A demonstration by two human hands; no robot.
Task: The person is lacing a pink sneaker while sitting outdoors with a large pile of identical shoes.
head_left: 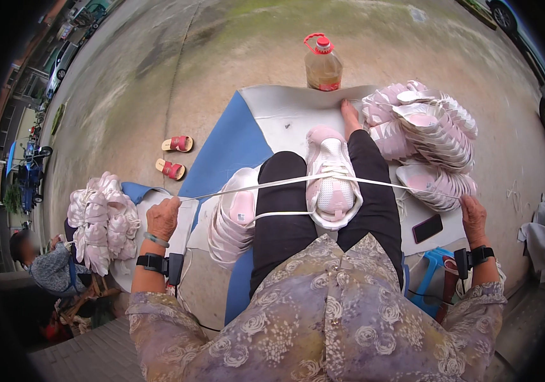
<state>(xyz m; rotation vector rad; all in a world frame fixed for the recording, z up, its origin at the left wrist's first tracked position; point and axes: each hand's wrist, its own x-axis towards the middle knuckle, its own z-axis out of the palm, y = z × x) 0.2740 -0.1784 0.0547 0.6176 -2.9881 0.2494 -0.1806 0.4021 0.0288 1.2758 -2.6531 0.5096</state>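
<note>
Floral shirt occupies 6 o'clock, nearest the camera. Work area: outdoor concrete ground, overlaid about the legs by a sheet with white and blue areas. Parked car at 10 o'clock; seated co-worker at 8 o'clock. Red sandals lie on the concrete at 10 o'clock.

Container: one jug with red cap and handle, upright toward 1 o'clock, just beyond the sheet edge. It appears to hold yellowish-brown liquid; fill level cannot be read reliably at this range.

Workpiece: pink-and-white shoe upper, positioned between the thighs, right of centre. White lace crosses it, extended toward both sides. Left hand, 9 o'clock: grip closed on the lace. Right hand, 3 o'clock: grip closed on the lace.

Stacked uppers stand at 2 o'clock; bundled uppers at 9 o'clock. Phone lies between 3 and 4 o'clock.
</note>
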